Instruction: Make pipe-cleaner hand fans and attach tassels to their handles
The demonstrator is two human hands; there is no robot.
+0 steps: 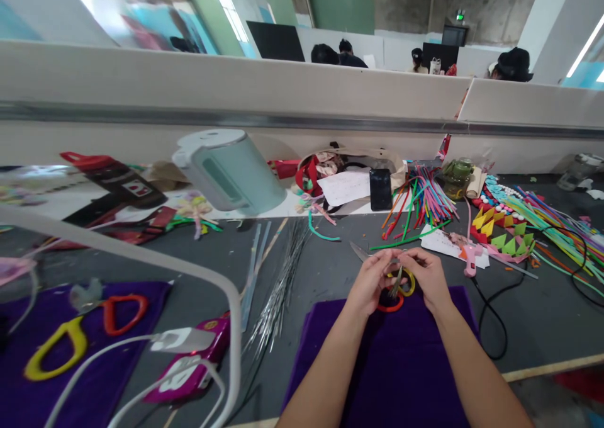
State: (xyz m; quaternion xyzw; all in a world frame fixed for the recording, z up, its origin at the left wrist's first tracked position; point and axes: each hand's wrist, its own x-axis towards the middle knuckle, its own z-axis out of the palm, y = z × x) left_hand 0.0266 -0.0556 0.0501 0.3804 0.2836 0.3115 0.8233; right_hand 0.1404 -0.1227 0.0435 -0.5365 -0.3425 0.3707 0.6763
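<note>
My left hand (pixel 372 283) and my right hand (pixel 427 280) meet above the far part of a purple cloth (pixel 401 371). Their fingers are pinched close together around a small greyish-green piece (pixel 396 284) that hangs between them; its exact shape is too small to tell, and so is which hand grips it. Just behind and below the hands lie scissors with a yellow loop (pixel 411 283) and a red loop (pixel 392 306). Their blade points up and left past my left hand.
Wire stems (pixel 280 289) and clear glue sticks (pixel 255 277) lie to the left. A pink glue gun (pixel 470 259) with a black cord is at right. Behind stand a kettle (pixel 236 173), a phone (pixel 380 189) and coloured pipe cleaners (pixel 429 195). A white tube (pixel 233 340) crosses at left.
</note>
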